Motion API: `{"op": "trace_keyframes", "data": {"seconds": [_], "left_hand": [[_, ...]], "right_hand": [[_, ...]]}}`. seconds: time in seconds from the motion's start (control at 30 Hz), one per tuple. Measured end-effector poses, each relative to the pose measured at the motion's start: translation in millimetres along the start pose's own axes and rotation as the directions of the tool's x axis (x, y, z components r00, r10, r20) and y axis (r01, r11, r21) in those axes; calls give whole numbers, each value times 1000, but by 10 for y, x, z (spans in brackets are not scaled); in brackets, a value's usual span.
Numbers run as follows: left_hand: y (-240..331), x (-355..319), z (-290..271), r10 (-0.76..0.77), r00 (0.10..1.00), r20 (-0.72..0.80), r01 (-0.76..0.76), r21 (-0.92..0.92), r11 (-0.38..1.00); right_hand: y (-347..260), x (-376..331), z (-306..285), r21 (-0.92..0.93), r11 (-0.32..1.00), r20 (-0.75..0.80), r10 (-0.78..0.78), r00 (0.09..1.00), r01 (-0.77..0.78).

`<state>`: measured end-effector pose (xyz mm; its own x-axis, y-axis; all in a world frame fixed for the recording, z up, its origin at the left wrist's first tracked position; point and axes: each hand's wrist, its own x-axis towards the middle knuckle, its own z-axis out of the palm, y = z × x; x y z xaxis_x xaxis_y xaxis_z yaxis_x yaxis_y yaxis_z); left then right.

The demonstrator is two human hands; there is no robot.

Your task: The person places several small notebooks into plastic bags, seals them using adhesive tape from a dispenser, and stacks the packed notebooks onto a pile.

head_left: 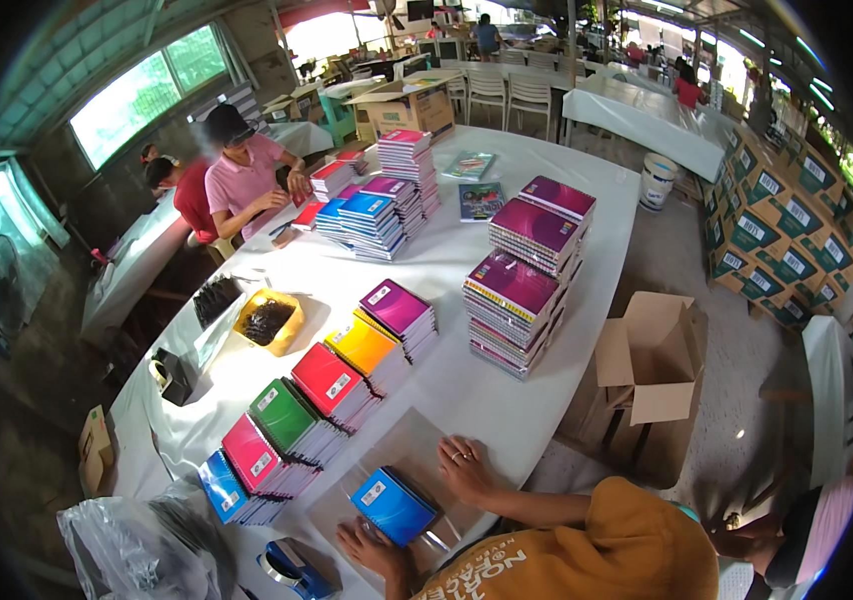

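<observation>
A blue notebook stack point(394, 505) with a white label on its cover lies on a clear plastic sheet point(402, 447) in front of me. My left hand point(367, 548) rests beside its near left edge, fingers spread on the plastic. On the far right side, my right hand point(465, 470), with a ring on one finger, lies flat on the sheet, apart from the notebooks. Neither hand grips anything. Beyond the sheet runs a row of notebook stacks: blue point(224, 487), pink point(255, 453), green point(287, 413), red point(330, 380), yellow point(362, 345) and purple point(397, 305).
A blue tape dispenser point(297, 568) and clear plastic bags point(137, 540) sit near my left. Tall purple spiral notebook stacks point(517, 285) stand toward the right edge. An open carton point(652, 360) is beside the table. Across it, a co-worker in pink point(247, 180) handles notebooks.
</observation>
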<state>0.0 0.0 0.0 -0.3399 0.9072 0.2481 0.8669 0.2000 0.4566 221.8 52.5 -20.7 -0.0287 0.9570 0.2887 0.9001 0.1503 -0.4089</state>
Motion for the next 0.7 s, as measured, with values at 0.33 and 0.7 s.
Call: {"op": "trace_keyframes", "data": {"seconds": [0.33, 0.7], "left_hand": [[70, -6, -105, 39, 998, -43, -40, -17, 999], [116, -17, -137, 43, 999, -34, -44, -31, 999]], "right_hand": [[-175, 49, -48, -137, 989, -127, 42, 991, -60], [-213, 102, -46, -72, 992, -150, 88, 985, -100]]}}
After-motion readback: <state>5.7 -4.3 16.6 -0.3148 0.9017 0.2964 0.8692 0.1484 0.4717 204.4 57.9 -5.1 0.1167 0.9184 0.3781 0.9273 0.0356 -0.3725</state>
